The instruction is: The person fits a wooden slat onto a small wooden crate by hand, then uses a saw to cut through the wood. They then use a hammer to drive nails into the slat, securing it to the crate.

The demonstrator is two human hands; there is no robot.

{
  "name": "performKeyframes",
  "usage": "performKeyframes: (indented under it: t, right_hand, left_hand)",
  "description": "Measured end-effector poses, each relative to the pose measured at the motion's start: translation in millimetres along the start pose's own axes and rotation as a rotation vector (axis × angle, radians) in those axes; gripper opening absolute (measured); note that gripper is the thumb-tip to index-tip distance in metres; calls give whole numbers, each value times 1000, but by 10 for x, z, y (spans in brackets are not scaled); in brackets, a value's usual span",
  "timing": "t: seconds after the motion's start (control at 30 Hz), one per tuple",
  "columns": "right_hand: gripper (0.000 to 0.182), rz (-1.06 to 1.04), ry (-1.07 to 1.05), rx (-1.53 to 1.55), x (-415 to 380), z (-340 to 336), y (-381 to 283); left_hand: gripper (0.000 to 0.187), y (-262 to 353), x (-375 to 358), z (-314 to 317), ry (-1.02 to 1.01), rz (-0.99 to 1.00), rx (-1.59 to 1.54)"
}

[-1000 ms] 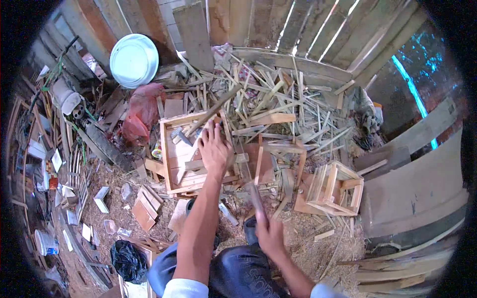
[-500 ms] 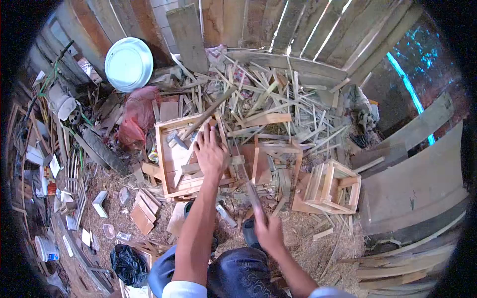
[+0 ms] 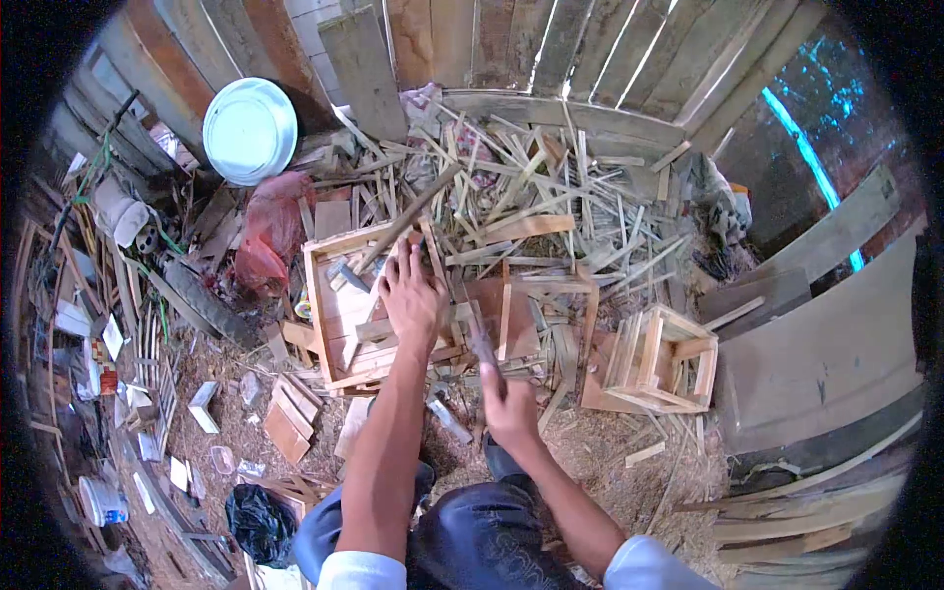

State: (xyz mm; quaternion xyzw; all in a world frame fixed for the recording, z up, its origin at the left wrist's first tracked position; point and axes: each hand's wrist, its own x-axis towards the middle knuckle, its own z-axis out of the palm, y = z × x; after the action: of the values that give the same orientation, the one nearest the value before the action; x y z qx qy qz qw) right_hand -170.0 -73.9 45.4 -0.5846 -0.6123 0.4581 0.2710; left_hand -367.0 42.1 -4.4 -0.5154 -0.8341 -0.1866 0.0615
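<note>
My left hand (image 3: 414, 307) lies palm down with its fingers stretched out, over a shallow wooden box (image 3: 317, 295), pressing on wood there. Under its wrist side a short wooden strip (image 3: 374, 330) crosses the box. A hammer (image 3: 413, 211) with a wooden handle rests in the box, its metal head near my fingers. My right hand (image 3: 509, 405) is closed around the handle of what looks like a saw (image 3: 481, 344). Its narrow, blurred blade points away from me, at the end of the strip by the box's right side. What lies beneath my left palm is hidden.
A wooden frame (image 3: 551, 285) stands right of the box, and a small slatted crate (image 3: 661, 362) further right. Scrap sticks (image 3: 551, 187) pile up by the plank wall. A white basin (image 3: 250, 131), a red plastic bag (image 3: 267, 236) and a black bag (image 3: 260, 526) lie leftward.
My right hand has pushed forward and slightly left with the saw. My left hand stays nearly where it was on the box.
</note>
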Motion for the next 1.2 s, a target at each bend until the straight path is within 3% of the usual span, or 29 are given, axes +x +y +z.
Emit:
performKeyframes:
  t: [0.13, 0.23, 0.33, 0.4, 0.47, 0.53, 0.6, 0.63, 0.7, 0.83, 0.97, 1.07, 1.13, 1.2]
  right_hand:
    - [55, -16, 50, 175, -803, -257, -15]
    - [54, 66, -44, -21, -358, -186, -8]
    - [55, -79, -22, -27, 42, -13, -35]
    - [56, 202, -47, -87, -343, -142, 116]
    - [59, 137, -52, 100, -828, -388, -18]
    - [59, 126, -46, 90, -703, -276, 25]
    - [58, -296, 201, -172, -149, 8, 131]
    - [58, -297, 209, -169, 30, 34, 34]
    - [59, 22, 4, -53, 277, 96, -142]
    - [59, 212, -87, 128, -704, -387, -36]
    - [62, -9, -9, 21, 13, -35, 17]
    - [59, 38, 22, -8, 210, 70, -278]
    - [54, 77, -28, 64, -310, -130, 15]
    - [51, 167, -75, 159, -708, -409, -328]
  left_hand:
    - [57, -23, 16, 64, -10, -16, -7]
    - [54, -3, -6, -22, 17, 5, -75]
    - [52, -12, 6, 13, 27, -3, -62]
    - [54, -6, 4, -7, 30, 0, -53]
    - [57, 22, 14, -31, -31, -33, -4]
    - [59, 15, 14, -53, -37, -35, -41]
    - [62, -13, -14, 1, 13, -11, -36]
    - [61, -24, 1, 20, -9, -8, -44]
    - [61, -31, 18, -12, -17, -10, -52]
    - [61, 3, 23, -19, -9, -24, -57]
    - [60, -1, -11, -26, -12, -14, -80]
    - [59, -16, 25, -50, -25, -23, -94]
    - [59, 4, 14, -44, -13, -11, -43]
    - [59, -2, 63, -11, 9, -34, -45]
